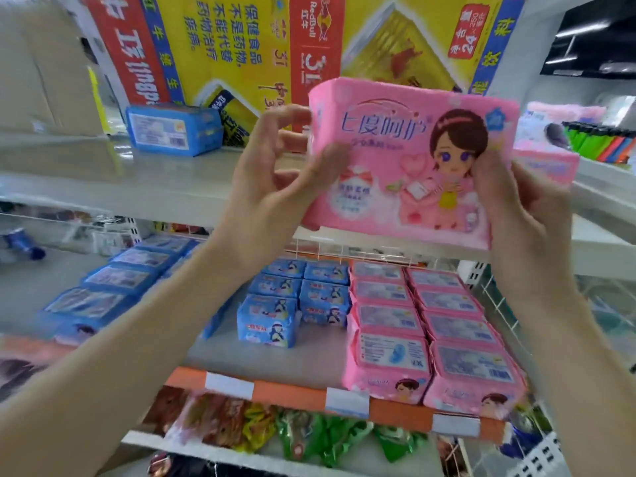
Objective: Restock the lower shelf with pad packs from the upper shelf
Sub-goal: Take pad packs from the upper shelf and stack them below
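**Grip.** The left hand (275, 173) has its grip closed on the left end of the pink pad pack (413, 160), with the fingers curled about the edge. Motion blur hides the finer detail. The right hand (526, 208) has its grip closed on the right end of the same pack, thumb on the front face and fingers behind.

**Task item.** The pack is held in the air between the two hands. Its printed face is toward the camera and its long side is nearly level, dipping slightly to the right. It touches neither shelf. It sits at the height of the upper shelf (103, 173) and above the lower shelf (268, 359).

**Lower shelf.**
- Below the held pack, stocked pink packs (423, 321) lie flat in two touching rows running front to back.
- Just to their left are small blue packs (296, 297) in two rows.
- Further left is a row of larger blue packs (113, 287).
- The front edge carries an orange strip (282, 390) with white labels.
- Snack bags (309, 438) lie on the level beneath.

**Upper shelf.**
- A single blue pack (175, 130) lies to the left.
- Behind it stands a red-and-yellow RedBull carton (241, 46).
- To the right, a second pink pack (547, 166) is partly hidden by the held one.
- Coloured lighters (599, 142) are near that second pack.
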